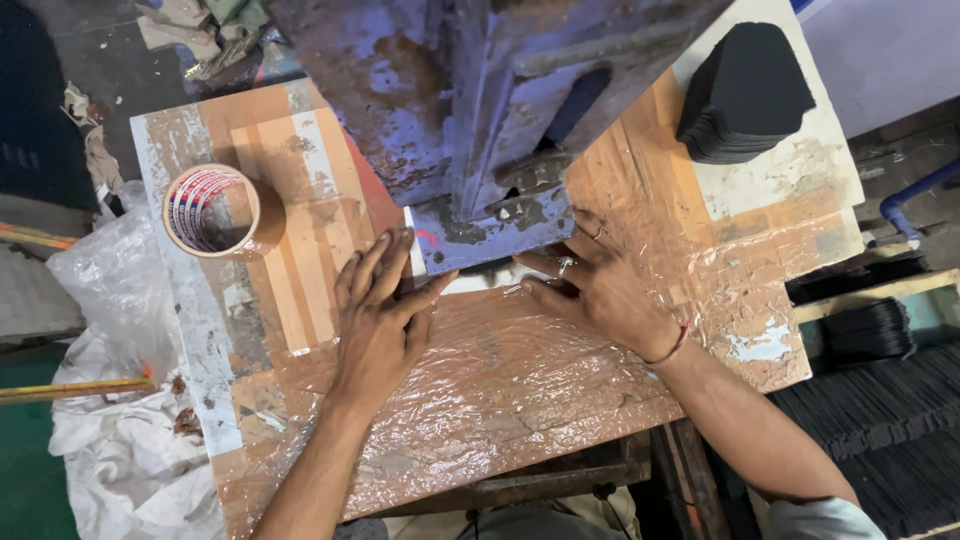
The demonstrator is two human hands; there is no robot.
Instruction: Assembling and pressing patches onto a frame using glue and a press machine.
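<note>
We press our left hand (380, 315) and right hand (590, 285), fingers spread flat, on the worktop (500, 390), flanking the white sheet (480, 282) under the press foot (495, 235) at 12 o'clock.

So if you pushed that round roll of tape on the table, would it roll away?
Probably not as it sits: the roll of tape lies flat on its side on the table, so a push would likely slide it. It looks light, being a hollow ring. Stood on its edge, it could well roll. Neither the left hand nor the right hand touches it.

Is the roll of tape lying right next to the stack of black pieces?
No, the roll of tape lies far left, the stack of black pieces far right.
</note>
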